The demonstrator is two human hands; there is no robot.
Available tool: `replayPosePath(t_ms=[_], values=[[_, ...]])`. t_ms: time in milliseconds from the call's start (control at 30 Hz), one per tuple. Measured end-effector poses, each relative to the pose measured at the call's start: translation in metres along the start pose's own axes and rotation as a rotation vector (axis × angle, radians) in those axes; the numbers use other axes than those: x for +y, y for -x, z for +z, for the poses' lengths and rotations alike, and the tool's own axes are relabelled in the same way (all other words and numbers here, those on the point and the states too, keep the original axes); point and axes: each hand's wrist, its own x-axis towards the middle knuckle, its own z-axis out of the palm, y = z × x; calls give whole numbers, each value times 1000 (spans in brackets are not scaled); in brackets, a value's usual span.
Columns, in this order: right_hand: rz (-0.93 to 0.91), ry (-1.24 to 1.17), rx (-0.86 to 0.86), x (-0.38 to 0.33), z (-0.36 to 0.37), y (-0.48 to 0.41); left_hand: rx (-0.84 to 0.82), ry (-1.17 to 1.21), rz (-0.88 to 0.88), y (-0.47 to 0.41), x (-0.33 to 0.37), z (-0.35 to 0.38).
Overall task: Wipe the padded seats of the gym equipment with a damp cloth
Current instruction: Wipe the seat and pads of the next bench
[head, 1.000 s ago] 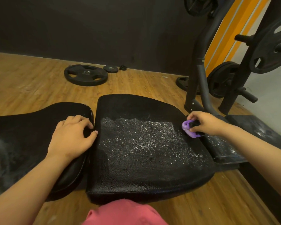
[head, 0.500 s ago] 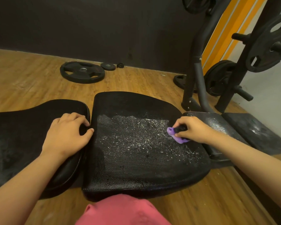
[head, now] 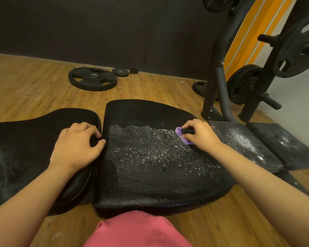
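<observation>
- R hand (head: 202, 135): forearm comes in from lower right, knuckles up, fingers curled tight and clamped on purple cloth (head: 182, 135). Dark bit shows between the fingers; can't tell what it is.
- Cloth pos.: pressed on centre seat pad (head: 150, 175), far-right part, close to the pad's right edge, at the end of a wet glittering patch.
- L hand (head: 77, 145): palm down on left pad (head: 25, 139) at its right end. Fingers bent together and hooked over the pad's end edge; thumb tip at the narrow gap, touching or nearly touching the seat pad.
- Edges: wet sheen runs across the seat pad's middle; far strip and near front look dull. Right edge sits over a lower speckled side pad (head: 243, 139).
- Room: grey rack upright (head: 219, 82) stands just beyond R hand, loaded plates (head: 296, 50) further right. Wood floor (head: 34, 90) lies open beyond the pads, w/ large weight plate (head: 92, 78) and small plate (head: 120, 72) near the dark wall.
- Pink garment (head: 137, 230) at the seat pad's near edge.
</observation>
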Motion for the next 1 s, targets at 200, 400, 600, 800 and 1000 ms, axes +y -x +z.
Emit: replayPosePath(t_ms=[200,400,600,800,1000], values=[[17,-6,-89,28,-20,14,21,9,1,1,2,0],[295,-7,85,21,-8,-23,41,-1,3,1,2,2],[21,-127,128,-47,19,-6,34,11,4,1,2,0],[-57,-119,-46,-16,-4,16,38,28,6,3,3,0],[207,20,108,-4,1,-18,54,50,4,2,3,2]])
